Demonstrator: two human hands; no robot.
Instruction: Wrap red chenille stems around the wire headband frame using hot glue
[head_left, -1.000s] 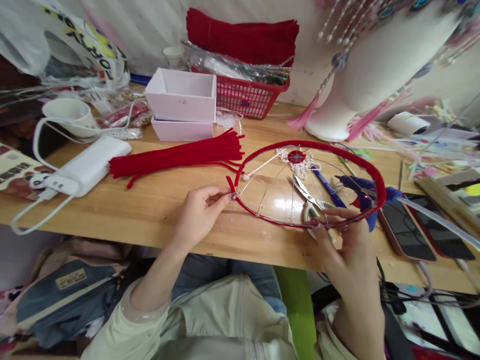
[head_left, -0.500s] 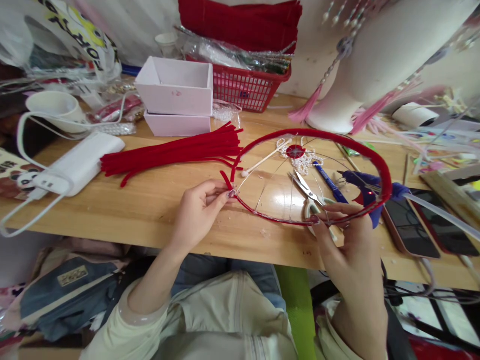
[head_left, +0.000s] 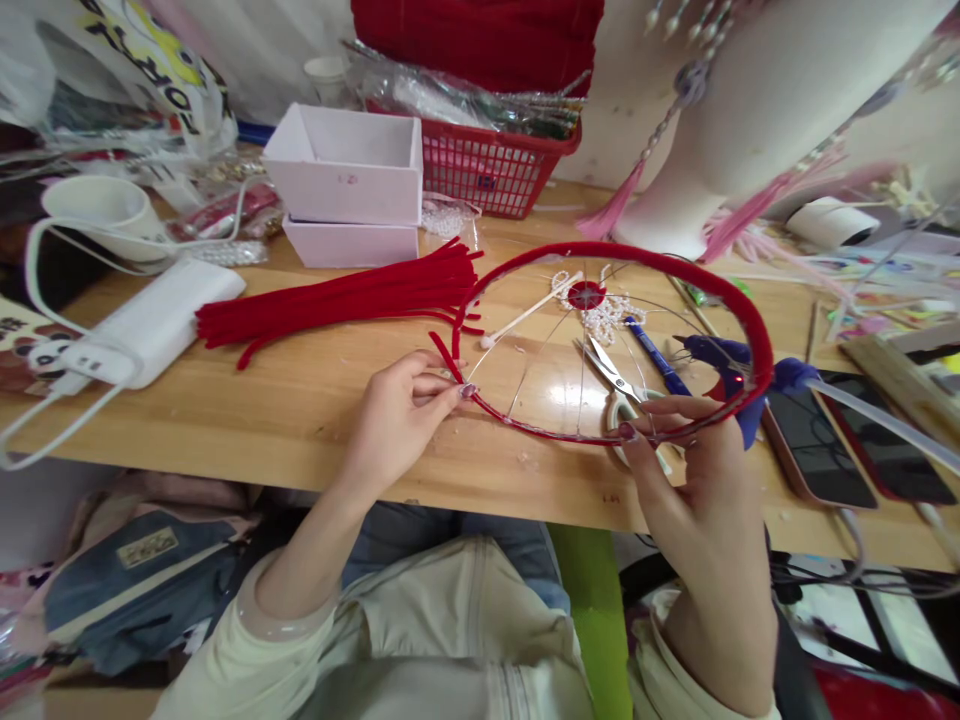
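Between both hands a wire hoop (head_left: 637, 250) wrapped in red pipe cleaner is held tilted above the table. Thin wires run across it to a small red disc (head_left: 586, 295). My left hand (head_left: 405, 415) pinches the hoop's left side, where a loose red pipe cleaner end (head_left: 442, 350) sticks up. On the near right edge, my right hand (head_left: 697, 470) grips the rim between thumb and fingers. Seen through the hoop are scissors (head_left: 615, 380), a blue pen (head_left: 658, 355), a white stick (head_left: 529, 312) and white beads (head_left: 611, 325).
A bundle of red pipe cleaners (head_left: 337, 300) lies on the left. Behind stand white boxes (head_left: 345, 180) and a red basket (head_left: 487, 165). On the right are a blue glue gun (head_left: 720, 352), phones (head_left: 817, 440) and a white mannequin stand (head_left: 675, 190). A white power bank (head_left: 157, 325) sits far left.
The hoop has shifted very slightly left in the view, as has most of the scene. Both hands keep the same hold on it.
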